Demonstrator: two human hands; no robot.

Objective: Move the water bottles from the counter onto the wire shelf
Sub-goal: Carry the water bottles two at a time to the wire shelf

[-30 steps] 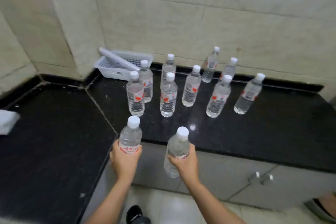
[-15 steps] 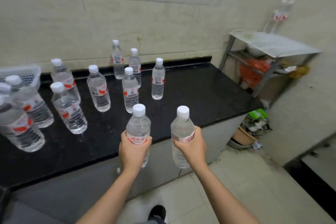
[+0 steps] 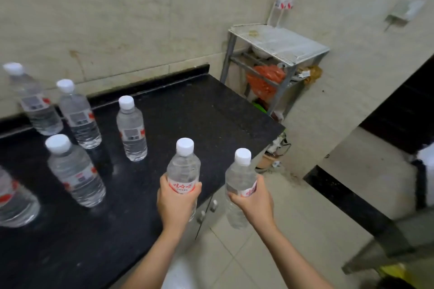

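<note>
Five bottles remain standing on the counter at 9 o'clock. The left hand grips one bottle; the right hand grips a second bottle, now past the counter edge. The view has swung right since the earlier frame, bringing the wire shelf to 1 o'clock. Judgement: carrying is under way; two bottles already stand there.

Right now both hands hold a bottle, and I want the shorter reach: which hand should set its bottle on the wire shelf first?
The right hand, probably. Its bottle is already past the counter edge, on the side of the wire shelf; the left hand is over the counter.
</note>
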